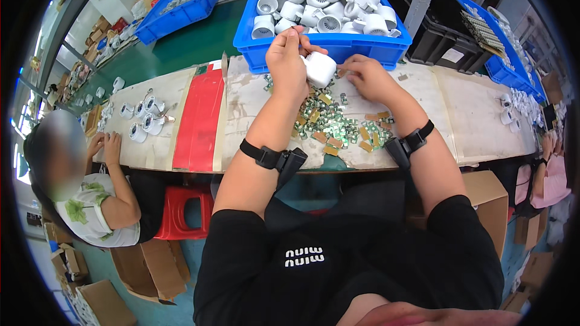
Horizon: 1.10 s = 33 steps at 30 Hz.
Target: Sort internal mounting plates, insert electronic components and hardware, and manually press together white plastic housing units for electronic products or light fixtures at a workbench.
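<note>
My left hand (286, 60) holds a white plastic housing (319, 67) just above the workbench, with its fingers wrapped over the part's left side. My right hand (370, 76) rests beside the housing on its right, fingertips touching it or a small piece next to it; I cannot tell which. Below both hands lies a scattered pile of small green and brass-coloured metal clips (338, 124). Right behind the hands stands a blue bin (338, 45) filled with several similar white housings (326, 0).
The bench top (471, 115) is covered with taped cardboard and a red strip (199, 118). A seated person (90, 199) works at the left with several white parts (142, 118). More blue bins (181, 9) and a black crate (435, 36) stand behind. A red stool (178, 211) is under the bench.
</note>
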Motion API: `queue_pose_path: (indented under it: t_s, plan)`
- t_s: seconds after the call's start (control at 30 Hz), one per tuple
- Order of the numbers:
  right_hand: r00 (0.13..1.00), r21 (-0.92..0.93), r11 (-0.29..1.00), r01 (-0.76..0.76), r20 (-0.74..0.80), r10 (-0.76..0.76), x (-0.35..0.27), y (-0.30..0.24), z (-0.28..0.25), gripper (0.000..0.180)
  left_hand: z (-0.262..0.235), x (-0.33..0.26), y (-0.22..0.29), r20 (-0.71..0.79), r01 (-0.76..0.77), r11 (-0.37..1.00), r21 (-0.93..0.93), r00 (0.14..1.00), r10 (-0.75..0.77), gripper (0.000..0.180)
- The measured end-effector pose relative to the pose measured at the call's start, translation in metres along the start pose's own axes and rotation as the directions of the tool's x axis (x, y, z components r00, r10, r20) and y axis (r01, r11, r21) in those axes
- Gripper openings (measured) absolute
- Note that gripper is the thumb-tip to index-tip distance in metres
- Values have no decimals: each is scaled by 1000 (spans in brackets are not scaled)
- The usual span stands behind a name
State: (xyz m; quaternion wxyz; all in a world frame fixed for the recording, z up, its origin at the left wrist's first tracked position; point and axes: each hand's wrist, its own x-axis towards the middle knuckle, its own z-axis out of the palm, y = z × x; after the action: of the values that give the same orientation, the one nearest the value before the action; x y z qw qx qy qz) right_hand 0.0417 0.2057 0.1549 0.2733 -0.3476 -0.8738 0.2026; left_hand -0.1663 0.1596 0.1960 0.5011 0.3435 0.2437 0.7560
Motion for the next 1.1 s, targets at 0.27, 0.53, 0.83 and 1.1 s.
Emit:
queue_pose_path:
  t_s: [0.27,0.53,0.83,1.1]
  plan:
    - [991,-205,978,-40,-135,12,2,-1,5,21,4,-6,0,50,-117,930,347,993,107,21]
    - [939,699,715,-27,-227,258,-3,-44,-26,18,5,-18,-12,411,-460,596,659,883,226,6]
    - [955,677,730,-97,-143,259,-7,-47,-33,23,11,-22,-2,589,-638,258,725,769,247,3]
    - [956,636,767,-85,-163,242,-8,-43,-31,24,5,-21,-15,470,-486,521,701,865,174,6]
